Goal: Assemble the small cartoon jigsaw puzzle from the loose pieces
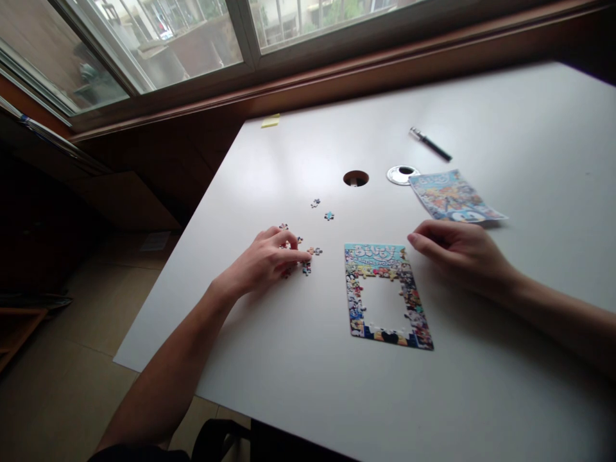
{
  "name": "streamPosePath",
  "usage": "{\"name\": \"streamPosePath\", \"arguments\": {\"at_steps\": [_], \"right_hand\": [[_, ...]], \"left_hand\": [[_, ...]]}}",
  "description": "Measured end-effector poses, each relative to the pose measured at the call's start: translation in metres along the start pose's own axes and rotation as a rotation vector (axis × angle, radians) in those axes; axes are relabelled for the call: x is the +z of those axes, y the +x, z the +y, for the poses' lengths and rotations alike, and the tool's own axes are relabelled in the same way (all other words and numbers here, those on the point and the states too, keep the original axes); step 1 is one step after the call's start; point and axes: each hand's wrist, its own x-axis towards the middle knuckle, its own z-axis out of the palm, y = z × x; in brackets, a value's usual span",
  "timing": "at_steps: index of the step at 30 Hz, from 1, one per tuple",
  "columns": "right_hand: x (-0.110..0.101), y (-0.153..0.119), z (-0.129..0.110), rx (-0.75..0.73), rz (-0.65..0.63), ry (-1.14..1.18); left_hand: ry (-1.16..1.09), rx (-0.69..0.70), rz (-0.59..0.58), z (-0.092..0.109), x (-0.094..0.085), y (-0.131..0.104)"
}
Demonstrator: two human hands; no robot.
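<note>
My left hand [269, 256] reaches over a small cluster of loose jigsaw pieces [315, 251] on the white table. Its fingers are bent and apart, with the thumb and index tips close to the pieces, some of which the hand covers. To the right lies a partly assembled jigsaw puzzle [353, 295]: a finished border with a light blue titled top and a bare middle. Beyond the puzzle's right side, my right hand [457, 253] rests loosely curled, thumb against the fingers, and nothing shows in it. Just behind it is a colourful picture sheet [450, 192] with a raised corner.
Two stray jigsaw pieces [329, 216] lie farther back. The white table [289, 359] has a round cable hole [356, 178] with a metal ring cover [402, 175] beside it. A dark pen [430, 144] and a yellow sticky note [270, 120] lie toward the window.
</note>
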Motion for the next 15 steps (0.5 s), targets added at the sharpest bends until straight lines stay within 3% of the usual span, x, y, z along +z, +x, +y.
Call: {"name": "streamPosePath", "arguments": {"at_steps": [9, 12, 15], "right_hand": [[0.001, 0.000, -0.003, -0.038, 0.005, 0.020], [0.001, 0.001, -0.003, -0.042, 0.004, 0.021], [0.002, 0.001, -0.004, -0.041, 0.009, 0.020]], "left_hand": [[-0.131, -0.040, 0.061, 0.004, -0.005, 0.001], [-0.349, -0.075, 0.133, 0.006, -0.009, 0.000], [-0.649, -0.164, 0.275, 0.018, -0.002, 0.003]]}}
